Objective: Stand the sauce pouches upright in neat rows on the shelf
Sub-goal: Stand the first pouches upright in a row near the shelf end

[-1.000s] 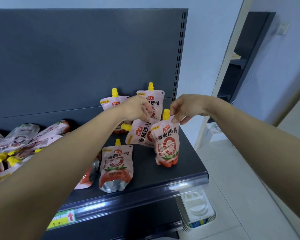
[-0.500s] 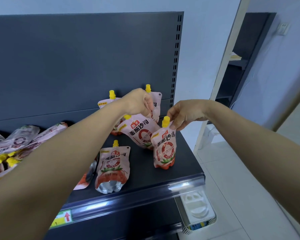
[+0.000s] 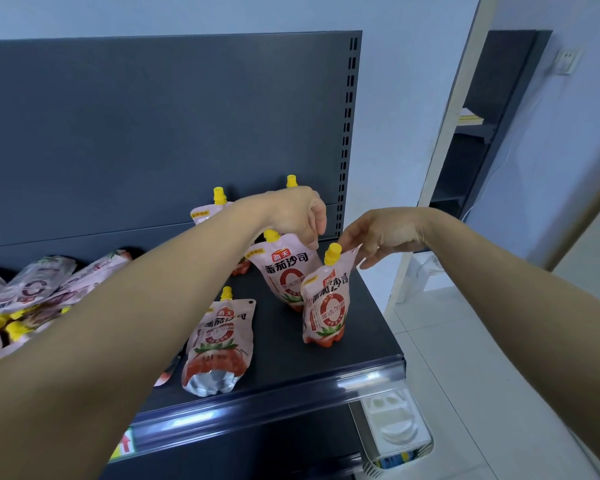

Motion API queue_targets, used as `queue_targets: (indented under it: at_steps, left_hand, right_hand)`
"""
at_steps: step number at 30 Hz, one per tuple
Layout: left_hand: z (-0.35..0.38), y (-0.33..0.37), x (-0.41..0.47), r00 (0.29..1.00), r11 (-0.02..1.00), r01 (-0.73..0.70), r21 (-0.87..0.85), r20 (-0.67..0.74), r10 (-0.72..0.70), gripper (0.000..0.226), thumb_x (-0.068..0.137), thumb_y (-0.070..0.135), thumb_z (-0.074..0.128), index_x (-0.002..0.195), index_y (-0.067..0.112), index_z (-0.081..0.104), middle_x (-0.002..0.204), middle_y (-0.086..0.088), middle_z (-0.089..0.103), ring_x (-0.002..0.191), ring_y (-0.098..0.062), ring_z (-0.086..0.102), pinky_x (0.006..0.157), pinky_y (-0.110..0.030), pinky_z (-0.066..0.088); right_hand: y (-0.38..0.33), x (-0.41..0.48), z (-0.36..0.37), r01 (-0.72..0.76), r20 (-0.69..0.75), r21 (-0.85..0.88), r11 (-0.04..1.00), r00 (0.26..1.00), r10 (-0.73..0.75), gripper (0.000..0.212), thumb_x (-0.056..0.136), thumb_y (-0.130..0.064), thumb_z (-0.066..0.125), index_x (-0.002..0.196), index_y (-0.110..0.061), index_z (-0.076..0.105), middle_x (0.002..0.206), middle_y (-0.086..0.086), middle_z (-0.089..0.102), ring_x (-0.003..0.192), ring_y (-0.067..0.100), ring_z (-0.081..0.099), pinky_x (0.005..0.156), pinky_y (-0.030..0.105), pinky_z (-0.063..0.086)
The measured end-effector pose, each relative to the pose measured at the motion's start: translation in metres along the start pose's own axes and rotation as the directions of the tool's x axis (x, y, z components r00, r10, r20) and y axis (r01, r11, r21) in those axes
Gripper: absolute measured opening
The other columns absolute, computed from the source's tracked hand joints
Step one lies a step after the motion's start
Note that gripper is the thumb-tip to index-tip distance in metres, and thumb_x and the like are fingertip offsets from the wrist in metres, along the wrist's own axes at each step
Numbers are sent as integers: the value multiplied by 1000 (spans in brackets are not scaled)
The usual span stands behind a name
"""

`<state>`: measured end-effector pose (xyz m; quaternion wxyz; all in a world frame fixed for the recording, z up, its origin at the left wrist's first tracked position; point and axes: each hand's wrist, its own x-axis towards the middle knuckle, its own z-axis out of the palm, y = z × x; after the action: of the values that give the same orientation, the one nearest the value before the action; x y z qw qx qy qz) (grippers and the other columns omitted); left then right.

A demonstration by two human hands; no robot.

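Pink tomato sauce pouches with yellow caps stand on a dark shelf (image 3: 368, 327). My left hand (image 3: 297, 213) pinches the top edge of an upright middle pouch (image 3: 284, 271). Just right of it, my right hand (image 3: 378, 237) pinches the top corner of the front pouch (image 3: 324, 306), which stands near the shelf's right end. Two more pouches (image 3: 203, 214) stand against the back panel, mostly hidden by my left arm and hand. Another pouch (image 3: 219, 344) lies flat near the front edge.
A heap of several pouches (image 3: 32, 292) lies at the left of the shelf. The shelf's front rail (image 3: 291, 400) carries a price strip. Below the right corner hangs a white plastic tray (image 3: 395, 427). A tiled floor and a doorway are on the right.
My left hand has tipped the middle pouch from a slant to upright. My right hand has shifted to the top corner of the front pouch, which stays standing.
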<state>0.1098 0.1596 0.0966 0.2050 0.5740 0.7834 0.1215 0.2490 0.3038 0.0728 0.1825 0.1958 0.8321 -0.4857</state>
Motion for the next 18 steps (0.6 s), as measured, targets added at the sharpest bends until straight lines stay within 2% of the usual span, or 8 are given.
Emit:
queue_targets:
  at_steps: [4, 7, 9, 12, 15, 18]
  left_hand:
    - [1, -4, -3, 999, 999, -7, -44, -50, 5, 22, 69, 15, 79, 87, 15, 67, 78, 9, 72, 75, -4, 66, 81, -33, 53]
    - [1, -8, -4, 998, 993, -24, -113, -65, 17, 17, 71, 7, 77, 84, 11, 66, 73, 8, 70, 58, 9, 62, 59, -8, 45]
    - [1, -9, -5, 996, 989, -35, -141, -85, 24, 15, 71, 5, 76, 81, 10, 66, 70, 9, 69, 55, 12, 61, 50, 0, 39]
    - [2, -11, -6, 994, 987, -44, -156, -107, 27, 17, 70, 5, 77, 82, 9, 65, 60, 15, 68, 57, 13, 60, 49, 1, 38]
    - [2, -11, -7, 992, 986, -54, -159, -122, 35, 20, 69, 4, 77, 82, 8, 63, 60, 27, 65, 57, 10, 61, 49, 0, 40]
    - [3, -11, -8, 991, 986, -55, -157, -127, 35, 20, 69, 3, 77, 80, 10, 62, 59, 24, 65, 56, 9, 60, 50, -2, 41]
  right_hand:
    - [2, 12, -1, 32, -184, 19, 999, 983, -28, 15, 86, -5, 62, 98, -14, 67, 99, 4, 70, 92, 17, 65, 69, 21, 53]
    - [-2, 22, 6, 54, -183, 29, 998, 982, -48, 13, 87, -11, 63, 96, -21, 66, 97, 0, 70, 90, 13, 64, 70, 22, 52]
    - [-5, 27, 11, 59, -147, 36, 998, 988, -53, 16, 85, -10, 64, 90, -25, 68, 96, -3, 71, 89, 11, 65, 72, 23, 53]
    - [-7, 32, 18, 48, -64, 49, 998, 997, -45, 22, 85, -6, 63, 88, -27, 71, 92, -6, 73, 86, 10, 67, 71, 22, 55]
    - [-6, 39, 24, 39, 7, 126, 991, 999, -40, 23, 87, -4, 60, 89, -23, 73, 88, -5, 76, 80, 10, 71, 69, 22, 56]
    - [-7, 44, 27, 28, 4, 155, 988, 1000, -29, 15, 89, -7, 61, 89, -17, 72, 87, -2, 75, 77, 11, 71, 69, 24, 57]
